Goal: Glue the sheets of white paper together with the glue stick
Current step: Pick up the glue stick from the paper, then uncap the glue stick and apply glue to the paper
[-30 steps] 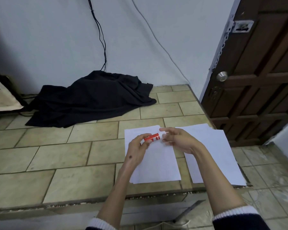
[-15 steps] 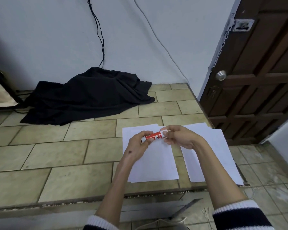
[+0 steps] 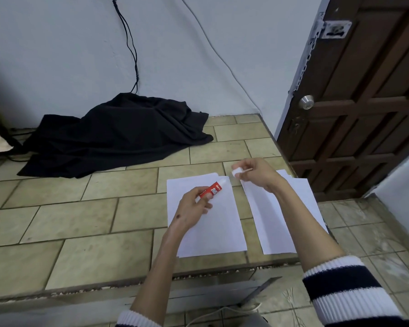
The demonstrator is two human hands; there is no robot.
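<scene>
- Left hand [image 3: 193,208] grips the red glue stick [image 3: 211,190], uncapped, tip toward 1 o'clock above the left paper sheet [image 3: 213,230].
- Right hand [image 3: 257,174] pinches the white cap [image 3: 237,172], at 2 o'clock from the stick.
- Right paper stack [image 3: 273,228] lies apart; no glue spread yet, joining remains.
- No containers visible.

**Dim, soft indoor light; wide-angle bending at the edges**

Soft, even light is falling across the frame, casting only faint shadows. The upper left corner is darkening. Straight lines are bowing toward the right edge, and the white cap [image 3: 237,172] is blurring slightly.
</scene>
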